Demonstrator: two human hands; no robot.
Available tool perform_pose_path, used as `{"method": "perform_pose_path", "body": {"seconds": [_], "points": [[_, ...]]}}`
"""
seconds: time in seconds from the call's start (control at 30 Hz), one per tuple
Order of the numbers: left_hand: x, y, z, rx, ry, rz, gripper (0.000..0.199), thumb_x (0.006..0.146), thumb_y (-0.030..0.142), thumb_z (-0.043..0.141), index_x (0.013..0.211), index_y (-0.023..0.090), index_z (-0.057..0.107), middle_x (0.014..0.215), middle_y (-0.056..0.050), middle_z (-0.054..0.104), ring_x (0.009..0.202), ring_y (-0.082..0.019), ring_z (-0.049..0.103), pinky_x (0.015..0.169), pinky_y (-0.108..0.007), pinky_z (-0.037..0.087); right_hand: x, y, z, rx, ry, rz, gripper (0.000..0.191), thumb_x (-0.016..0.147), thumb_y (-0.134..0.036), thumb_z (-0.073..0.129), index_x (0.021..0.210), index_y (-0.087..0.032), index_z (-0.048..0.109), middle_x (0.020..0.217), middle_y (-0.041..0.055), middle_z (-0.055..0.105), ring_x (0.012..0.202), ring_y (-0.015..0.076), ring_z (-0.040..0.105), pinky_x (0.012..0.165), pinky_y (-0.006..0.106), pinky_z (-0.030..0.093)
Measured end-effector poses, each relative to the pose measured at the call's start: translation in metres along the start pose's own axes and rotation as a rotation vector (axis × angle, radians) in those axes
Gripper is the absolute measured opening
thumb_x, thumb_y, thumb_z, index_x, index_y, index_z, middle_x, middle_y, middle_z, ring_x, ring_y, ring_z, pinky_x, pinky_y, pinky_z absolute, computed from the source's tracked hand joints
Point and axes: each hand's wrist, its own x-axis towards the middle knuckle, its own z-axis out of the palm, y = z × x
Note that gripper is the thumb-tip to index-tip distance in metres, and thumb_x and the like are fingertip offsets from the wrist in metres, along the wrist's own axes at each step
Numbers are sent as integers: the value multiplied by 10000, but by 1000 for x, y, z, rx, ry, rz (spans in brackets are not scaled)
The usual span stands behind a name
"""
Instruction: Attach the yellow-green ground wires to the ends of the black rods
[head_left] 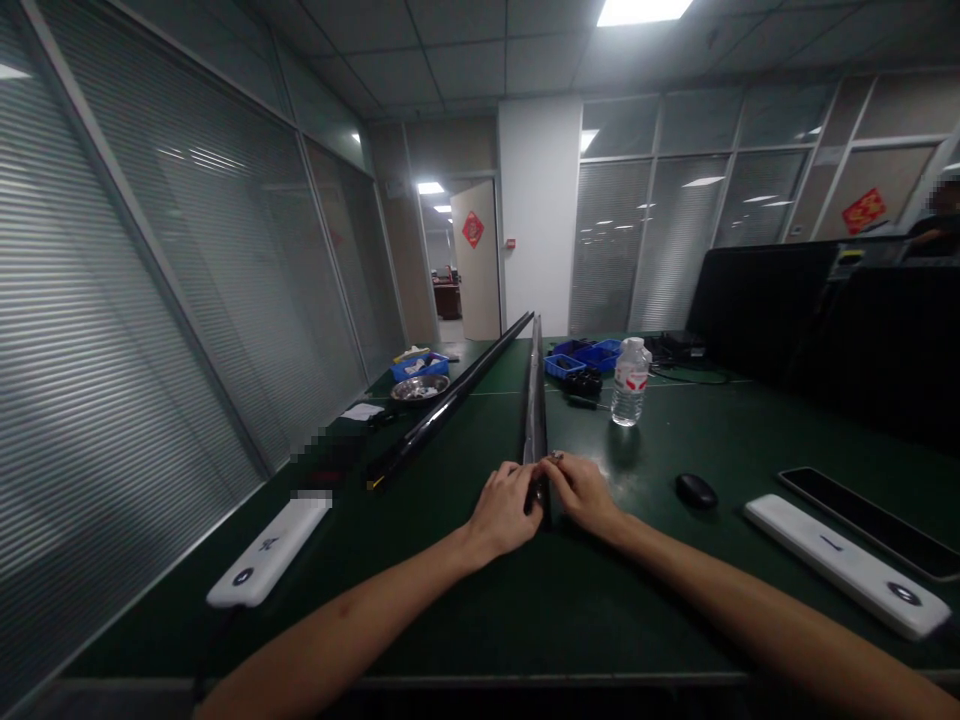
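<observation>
A long, dark channel-shaped rail (535, 390) lies lengthwise on the green table, its near end between my hands. My left hand (502, 510) is closed around that end from the left, thumb along its near tip. On the other side, my right hand (589, 492) has its fingers bent in a pinch at the rail's top edge, touching the left fingertips. A small shiny bit shows at the right fingers; I cannot tell what it is. Left of my hands, a second long black rail (450, 398) lies slanted across the table.
At the back left are a metal bowl (420, 389) with small parts and a blue bin (415, 367). Blue trays (564, 366) and a water bottle (630, 385) stand right of the rail. A mouse (696, 491), white devices (844, 565) (270, 550) and monitors (772, 310) flank the work area.
</observation>
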Motion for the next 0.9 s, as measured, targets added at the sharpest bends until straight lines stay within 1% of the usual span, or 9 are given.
{"method": "perform_pose_path", "body": {"seconds": [0.07, 0.17, 0.23, 0.37, 0.5, 0.67, 0.83, 0.9], "points": [[0, 1, 0, 0, 10, -3, 403, 873, 231, 529, 1275, 207, 510, 1197, -87, 592, 1158, -258, 522, 1006, -406, 442, 1, 4, -2, 32, 5, -8, 343, 1037, -352, 417, 834, -186, 637, 794, 55, 648, 702, 173, 602, 692, 289, 463], [0, 2, 0, 7, 3, -12, 371, 878, 236, 523, 1249, 217, 524, 1172, -85, 601, 1149, -264, 524, 1000, -412, 444, 4, 12, -5, 103, -96, -35, 348, 1041, -373, 407, 864, -185, 641, 825, 59, 653, 743, 177, 607, 719, 291, 478], [0, 2, 0, 10, -6, -20, 365, 882, 243, 523, 1246, 220, 526, 1170, -86, 601, 1153, -266, 521, 1002, -416, 442, 6, 17, -6, 139, -133, -31, 356, 1041, -389, 403, 888, -181, 648, 846, 59, 663, 762, 177, 613, 742, 294, 485], [0, 0, 1, 8, 1, -2, 357, 886, 249, 528, 1241, 216, 527, 1181, -82, 596, 1161, -261, 512, 1006, -410, 441, 6, 22, -7, 172, -132, 8, 388, 1036, -433, 407, 875, -173, 647, 829, 49, 668, 754, 172, 615, 749, 285, 488], [0, -2, 2, -2, 22, 27, 314, 887, 246, 527, 1200, 218, 545, 1170, -76, 600, 1154, -260, 512, 986, -405, 453, 6, 20, -7, 195, -137, 26, 402, 1034, -454, 400, 881, -177, 648, 848, 48, 676, 764, 172, 622, 760, 281, 487], [-1, -2, 0, -13, 1, 18, 326, 888, 254, 535, 1212, 219, 541, 1178, -78, 598, 1158, -261, 513, 986, -404, 450, 4, 18, -4, 162, -160, 1, 374, 1036, -419, 411, 884, -181, 656, 855, 49, 677, 785, 182, 636, 760, 288, 485], [-1, 1, -3, -13, -14, 1, 342, 888, 259, 538, 1228, 220, 538, 1192, -82, 595, 1167, -266, 512, 996, -409, 446, 2, 19, -3, 142, -109, 1, 365, 1044, -394, 401, 907, -178, 661, 846, 50, 672, 761, 173, 620, 749, 284, 480], [-1, 2, -4, -15, -16, -6, 330, 888, 253, 536, 1216, 218, 542, 1190, -84, 597, 1169, -266, 512, 1000, -410, 443, 2, 19, -3, 148, -109, 4, 364, 1048, -390, 396, 910, -178, 659, 856, 51, 671, 773, 172, 621, 757, 282, 476]]}}
